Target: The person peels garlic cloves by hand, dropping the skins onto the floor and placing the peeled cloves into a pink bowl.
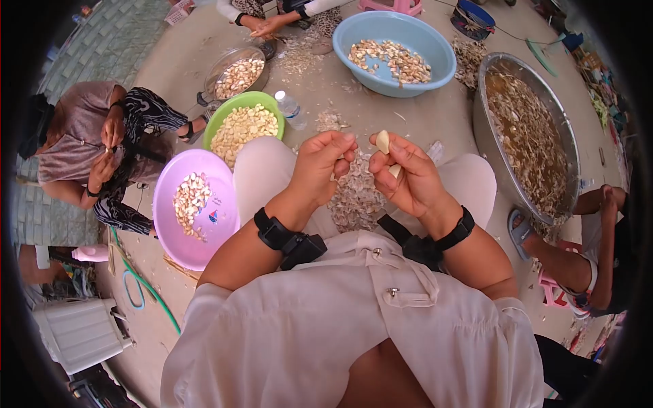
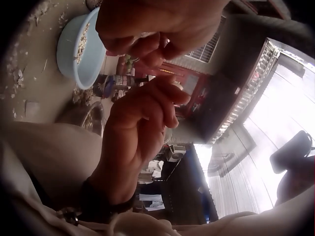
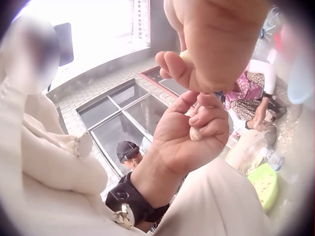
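Note:
Both hands are raised close together over the lap in the head view. My right hand [image 1: 413, 175] pinches a pale peeled garlic clove [image 1: 383, 141] between thumb and index finger. Lower in the same hand, a second clove [image 1: 394, 171] is tucked under the curled fingers. My left hand [image 1: 318, 163] is just to its left, thumb and index finger pressed together. The right wrist view shows a garlic clove [image 3: 196, 133] gripped in its curled fingers. Below the hands, a heap of garlic skins [image 1: 357, 194] lies between the knees.
A purple basin [image 1: 224, 178] of unpeeled cloves and a green bowl [image 1: 256, 97] of peeled ones stand left. Ahead are a water bottle [image 1: 291, 112] and a blue basin [image 1: 437, 49]. A large metal tub [image 1: 479, 102] holds skins at right. Other people sit around.

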Demonstrator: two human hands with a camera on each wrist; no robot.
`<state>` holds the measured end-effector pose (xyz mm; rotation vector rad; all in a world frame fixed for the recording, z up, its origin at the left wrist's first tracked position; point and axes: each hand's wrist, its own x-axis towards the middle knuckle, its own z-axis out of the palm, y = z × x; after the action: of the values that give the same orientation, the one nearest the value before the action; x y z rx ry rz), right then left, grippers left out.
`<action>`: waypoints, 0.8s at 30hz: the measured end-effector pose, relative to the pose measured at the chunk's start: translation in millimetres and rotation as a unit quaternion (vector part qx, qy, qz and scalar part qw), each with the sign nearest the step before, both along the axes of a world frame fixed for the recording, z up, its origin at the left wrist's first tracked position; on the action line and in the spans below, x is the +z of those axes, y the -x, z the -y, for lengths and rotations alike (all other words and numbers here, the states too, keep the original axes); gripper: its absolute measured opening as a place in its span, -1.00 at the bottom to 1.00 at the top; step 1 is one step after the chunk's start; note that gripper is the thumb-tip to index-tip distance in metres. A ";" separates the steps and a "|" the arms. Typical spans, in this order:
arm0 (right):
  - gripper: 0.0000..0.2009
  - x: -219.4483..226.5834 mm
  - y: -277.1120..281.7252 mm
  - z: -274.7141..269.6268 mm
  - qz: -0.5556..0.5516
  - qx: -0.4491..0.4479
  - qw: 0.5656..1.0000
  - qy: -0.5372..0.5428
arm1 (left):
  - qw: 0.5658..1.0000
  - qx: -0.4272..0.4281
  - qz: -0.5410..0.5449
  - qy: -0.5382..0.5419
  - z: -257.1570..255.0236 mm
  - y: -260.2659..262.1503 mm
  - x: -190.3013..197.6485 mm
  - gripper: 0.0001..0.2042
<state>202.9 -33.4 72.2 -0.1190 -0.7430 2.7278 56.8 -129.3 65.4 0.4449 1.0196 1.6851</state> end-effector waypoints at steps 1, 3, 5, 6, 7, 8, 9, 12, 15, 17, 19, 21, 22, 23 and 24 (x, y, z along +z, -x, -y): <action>-0.77 -1.0 0.4 -2.2 -0.005 0.008 1.000 0.012 | 1.000 0.003 -0.006 0.000 -2.0 2.6 -3.2 -0.87; -0.78 -0.4 2.5 -4.2 0.030 -0.025 0.999 -0.005 | 1.000 0.012 0.000 0.010 -7.1 4.6 -9.7 -0.87; -0.77 -0.6 10.6 -4.9 0.053 -0.048 0.997 -0.016 | 0.999 0.020 0.006 0.026 -8.3 10.7 -22.2 -0.88; -0.76 -2.1 11.7 -8.4 0.059 -0.059 0.996 -0.020 | 0.999 0.020 0.008 0.036 -10.6 14.1 -34.7 -0.87; -0.75 -3.6 13.8 -11.8 0.064 -0.067 0.995 -0.023 | 0.999 0.023 0.012 0.047 -11.0 16.3 -46.1 -0.87; -0.74 -3.2 16.7 -14.8 0.076 -0.081 0.993 -0.030 | 0.996 0.013 0.033 0.077 -10.8 16.7 -55.3 -0.89; -0.73 -1.3 18.6 -18.8 0.089 -0.097 0.991 -0.037 | 0.993 0.001 0.056 0.105 -11.9 15.8 -61.9 -0.91; -0.74 6.9 24.6 -36.2 0.127 -0.129 0.980 -0.083 | 0.991 -0.020 0.103 0.081 -13.5 10.3 -63.5 -0.86; -0.76 13.2 25.8 -70.4 0.204 -0.200 0.949 -0.137 | 0.982 -0.030 0.166 0.079 -12.9 14.0 -65.7 -0.80; -0.78 17.2 18.2 -111.2 0.203 -0.215 0.944 -0.146 | 0.980 -0.037 0.175 0.087 -11.0 13.9 -69.6 -0.78; -0.76 31.1 5.6 -161.4 0.194 -0.250 0.930 -0.185 | 0.981 -0.043 0.166 0.092 -7.3 13.8 -65.6 -0.79; -0.75 63.3 7.5 -177.8 0.201 -0.320 0.897 -0.229 | 0.984 -0.049 0.146 0.092 -6.7 13.1 -65.3 -0.80; -0.75 71.6 12.2 -181.0 0.195 -0.356 0.886 -0.227 | 0.986 -0.051 0.133 0.089 -6.7 12.7 -66.9 -0.80; -0.75 70.9 14.5 -177.9 0.214 -0.332 0.888 -0.237 | 0.988 -0.053 0.120 0.086 -7.1 12.3 -68.6 -0.80; -0.76 71.4 23.6 -162.1 0.233 -0.307 0.889 -0.248 | 0.989 -0.060 0.106 0.085 -6.7 12.1 -67.1 -0.79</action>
<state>179.3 128.7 143.5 -0.7666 -1.2506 1.8497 44.7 -122.6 -1.6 0.2054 0.9506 1.4883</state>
